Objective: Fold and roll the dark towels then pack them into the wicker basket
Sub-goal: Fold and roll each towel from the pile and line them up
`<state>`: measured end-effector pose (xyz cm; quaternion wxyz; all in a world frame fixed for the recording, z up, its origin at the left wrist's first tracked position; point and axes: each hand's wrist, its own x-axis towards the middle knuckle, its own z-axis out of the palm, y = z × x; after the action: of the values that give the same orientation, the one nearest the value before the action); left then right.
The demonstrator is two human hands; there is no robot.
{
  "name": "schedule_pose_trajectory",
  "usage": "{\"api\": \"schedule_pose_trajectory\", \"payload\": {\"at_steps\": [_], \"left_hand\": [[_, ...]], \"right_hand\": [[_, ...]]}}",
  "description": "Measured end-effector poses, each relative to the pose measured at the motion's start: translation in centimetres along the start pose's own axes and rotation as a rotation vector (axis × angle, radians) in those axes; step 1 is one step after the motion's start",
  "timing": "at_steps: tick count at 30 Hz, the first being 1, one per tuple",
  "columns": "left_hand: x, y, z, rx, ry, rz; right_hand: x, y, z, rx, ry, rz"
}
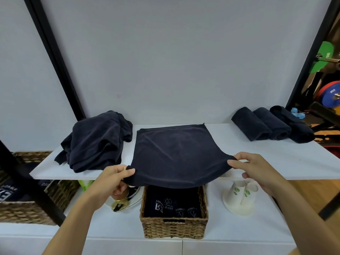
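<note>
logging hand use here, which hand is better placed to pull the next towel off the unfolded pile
Left, probably. The left hand pinches the flat towel corner right beside the pile; the right hand holds the opposite corner, across the towel from it.

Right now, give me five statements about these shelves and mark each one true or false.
1. The left hand and right hand pinch the flat towel's near corners. True.
2. The pile lies right of the flat towel. False: it lies to its left.
3. Three rolled towels lie on the shelf. True.
4. Cups stand right of the basket. True.
5. The basket is empty. False: packed towels lie in it.
</note>
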<state>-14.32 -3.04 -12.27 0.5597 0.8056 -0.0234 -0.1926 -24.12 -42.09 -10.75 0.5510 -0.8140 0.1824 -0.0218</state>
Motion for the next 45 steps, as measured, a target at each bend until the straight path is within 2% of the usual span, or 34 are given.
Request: {"api": "schedule_pose_trajectory", "payload": {"at_steps": [3,8,13,16,19,21,23,25,28,30,33,37,43,45], "left_hand": [[-0.5,0.7,0.4,-0.122,0.064,0.060],[-1.1,1.6,0.1,-0.249,0.302,0.122],[-0.8,1.9,0.0,-0.151,0.438,0.087],[-0.4,1.5,0.0,-0.120,0.447,0.072],[-0.9,1.2,-0.2,-0.129,0.314,0.092],[-1.5,1.3,-0.5,-0.040,0.181,0.128],[-1.4,1.9,-0.9,0.166,0.134,0.166],[-0.2,3.4,-1.4,0.375,0.203,0.264],[2.7,7.5,-2.4,0.568,0.338,0.435],[5.3,10.9,-3.4,0.485,0.364,0.460],[10.1,15.4,-4.9,0.213,0.366,0.398],[16.1,21.8,-6.0,0.105,0.433,0.422],[19.3,31.8,-7.7,-0.095,0.590,0.610],[18.3,33.4,-7.9,-0.124,0.609,0.686]], "right_hand": [[-0.1,-0.3,-0.2,0.022,0.019,-0.038],[0.2,-0.3,-0.8,0.085,0.052,-0.029],[0.7,-0.6,-0.6,0.052,0.052,0.000],[1.0,-0.6,-0.6,0.039,0.086,0.034],[0.8,-0.5,-0.6,0.076,0.098,0.041],[0.7,-0.8,-0.7,0.138,0.076,0.017],[0.8,-1.6,-1.1,0.196,-0.003,-0.042],[1.2,-3.1,-1.8,0.205,-0.107,-0.114],[2.9,-6.1,-3.1,0.016,-0.146,-0.211],[5.3,-8.3,-3.9,-0.145,-0.075,-0.266],[10.6,-11.3,-5.3,-0.293,0.074,-0.349],[17.3,-16.2,-7.1,-0.470,0.266,-0.440],[21.2,-24.7,-11.0,-0.468,0.572,-0.699],[20.6,-26.2,-12.2,-0.350,0.580,-0.753]]}}
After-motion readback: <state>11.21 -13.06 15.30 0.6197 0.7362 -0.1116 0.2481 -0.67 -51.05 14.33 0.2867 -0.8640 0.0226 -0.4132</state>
